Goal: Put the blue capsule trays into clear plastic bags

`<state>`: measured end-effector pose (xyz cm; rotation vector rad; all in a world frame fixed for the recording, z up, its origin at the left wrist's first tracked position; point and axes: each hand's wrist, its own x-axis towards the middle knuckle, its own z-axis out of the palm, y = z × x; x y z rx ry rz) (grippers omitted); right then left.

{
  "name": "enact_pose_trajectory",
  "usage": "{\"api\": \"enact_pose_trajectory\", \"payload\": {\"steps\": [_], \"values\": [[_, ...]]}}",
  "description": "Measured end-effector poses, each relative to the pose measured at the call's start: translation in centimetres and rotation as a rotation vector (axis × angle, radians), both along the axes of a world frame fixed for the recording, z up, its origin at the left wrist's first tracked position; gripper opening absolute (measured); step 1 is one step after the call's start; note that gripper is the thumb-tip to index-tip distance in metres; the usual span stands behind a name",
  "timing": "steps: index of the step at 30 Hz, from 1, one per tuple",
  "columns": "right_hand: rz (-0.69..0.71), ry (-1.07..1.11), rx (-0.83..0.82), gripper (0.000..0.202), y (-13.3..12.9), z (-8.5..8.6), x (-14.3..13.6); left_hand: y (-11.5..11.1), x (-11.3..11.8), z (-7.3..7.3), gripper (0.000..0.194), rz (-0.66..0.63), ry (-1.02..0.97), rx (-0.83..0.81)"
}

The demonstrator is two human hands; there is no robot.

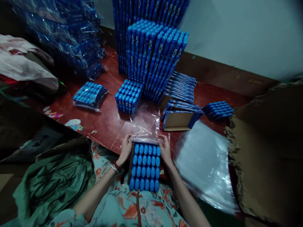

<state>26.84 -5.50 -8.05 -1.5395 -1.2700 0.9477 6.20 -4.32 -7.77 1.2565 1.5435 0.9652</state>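
Note:
A shallow box packed with rows of small blue-capped pieces [146, 161] rests against my body at the table's front edge. Its far end meets the mouth of a clear plastic bag [145, 123], which lies flat on the table. My left hand [126, 147] pinches the bag's mouth at the box's far left corner. At the far right corner, my right hand [165, 147] has its fingers closed on the bag's edge. What the blue pieces are is hard to make out. The fingertips of both hands are partly hidden by the film and the box.
Beyond the bag stands a block of blue-capped pieces [127, 94], with tall blue stacks [151, 53] behind. A wrapped pack [88, 93] lies left. On the right are printed open boxes [180, 119], a pile of clear bags [204, 154] and a torn carton [260, 151].

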Motion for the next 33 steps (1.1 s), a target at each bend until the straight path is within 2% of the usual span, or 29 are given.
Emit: {"api": "enact_pose_trajectory", "payload": {"steps": [5, 12, 16, 19, 22, 24, 27, 29, 33], "values": [[-0.111, -0.109, -0.051, 0.036, -0.8, 0.0, 0.0, -1.0, 0.4, -0.6, 0.012, -0.005, 0.023, -0.019], [0.036, -0.453, -0.177, 0.066, -2.2, 2.8, 0.0, -1.2, -0.3, 0.8, 0.017, -0.156, 0.132, 0.028], [0.052, -0.628, -0.179, 0.068, -4.1, 2.4, 0.2, -1.7, -0.6, 0.9, 0.017, -0.21, 0.189, 0.047], [0.044, -0.523, -0.124, 0.06, -5.4, 1.5, 0.8, -2.5, -1.0, 1.1, 0.019, -0.295, 0.183, 0.079], [0.045, -0.41, -0.133, 0.052, -5.7, 1.4, 1.4, -2.9, -1.6, 1.6, 0.021, -0.332, 0.232, 0.058], [0.072, -0.403, -0.14, 0.044, -5.3, 2.0, 1.7, -2.8, -1.8, 1.9, 0.024, -0.328, 0.293, 0.04], [0.052, -0.408, -0.084, 0.036, -3.8, 2.9, 2.4, -2.0, -1.8, 1.8, 0.025, -0.259, 0.358, 0.112], [0.037, -0.324, -0.073, 0.035, -2.7, 3.0, 2.7, -1.2, -1.7, 1.6, 0.025, -0.213, 0.319, 0.158], [0.088, -0.132, -0.132, 0.032, -1.2, 2.7, 2.5, -0.1, -1.1, 1.7, 0.024, -0.207, 0.198, 0.177]]}}
